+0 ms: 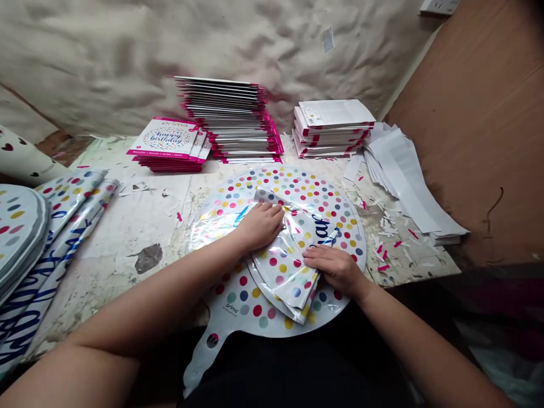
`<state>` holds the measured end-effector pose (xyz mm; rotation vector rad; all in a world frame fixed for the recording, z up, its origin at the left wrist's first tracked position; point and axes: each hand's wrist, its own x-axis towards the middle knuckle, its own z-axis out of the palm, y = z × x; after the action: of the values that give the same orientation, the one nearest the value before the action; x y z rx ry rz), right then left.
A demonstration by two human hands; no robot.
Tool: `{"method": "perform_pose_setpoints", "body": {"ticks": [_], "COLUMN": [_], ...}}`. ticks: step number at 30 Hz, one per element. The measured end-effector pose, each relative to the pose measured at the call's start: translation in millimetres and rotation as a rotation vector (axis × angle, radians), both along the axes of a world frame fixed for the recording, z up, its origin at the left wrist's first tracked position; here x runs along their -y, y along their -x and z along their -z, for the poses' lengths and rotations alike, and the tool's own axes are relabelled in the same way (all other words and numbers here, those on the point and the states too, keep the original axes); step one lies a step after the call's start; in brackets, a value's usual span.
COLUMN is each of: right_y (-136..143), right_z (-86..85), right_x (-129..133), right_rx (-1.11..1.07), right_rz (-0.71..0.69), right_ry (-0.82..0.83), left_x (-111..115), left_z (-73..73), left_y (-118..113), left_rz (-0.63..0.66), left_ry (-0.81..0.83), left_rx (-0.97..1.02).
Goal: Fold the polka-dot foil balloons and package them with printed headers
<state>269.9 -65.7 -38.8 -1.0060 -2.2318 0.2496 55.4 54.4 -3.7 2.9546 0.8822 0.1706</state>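
Observation:
A round white foil balloon with coloured dots lies flat in front of me, its tail hanging past the table's near edge. On top of it rests a folded dotted foil balloon, with part of a blue word showing. My left hand lies palm down on its upper left part, fingers slightly bent against the foil. At its right edge my right hand presses down with fingers stretched out; its thumb is hidden.
Behind the balloons stand pink-edged "happy birthday" packets, a tall packet stack and a white-topped stack. White paper sheets lie right, near paper scraps. More round balloons and folded ones lie left.

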Motion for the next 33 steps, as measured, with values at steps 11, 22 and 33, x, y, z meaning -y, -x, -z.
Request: {"method": "perform_pose_setpoints", "body": {"ticks": [11,22,33], "right_y": [-4,-2,-11], "right_z": [-1.6,-5.5,-5.5], "right_x": [1,8,12], "right_rx": [-0.063,0.031,-0.100], "right_rz": [-0.028,0.006,-0.081], "right_ry": [0.044,0.151,0.235], "left_x": [-53,-65,17], "left_z": [1.2,-9.6,6.0], "left_y": [26,33,-46], "left_rz": [-0.644,-0.812,0.318], "left_ry": [0.072,0.315,0.164], "left_rx": [0.013,0.248,-0.045]}}
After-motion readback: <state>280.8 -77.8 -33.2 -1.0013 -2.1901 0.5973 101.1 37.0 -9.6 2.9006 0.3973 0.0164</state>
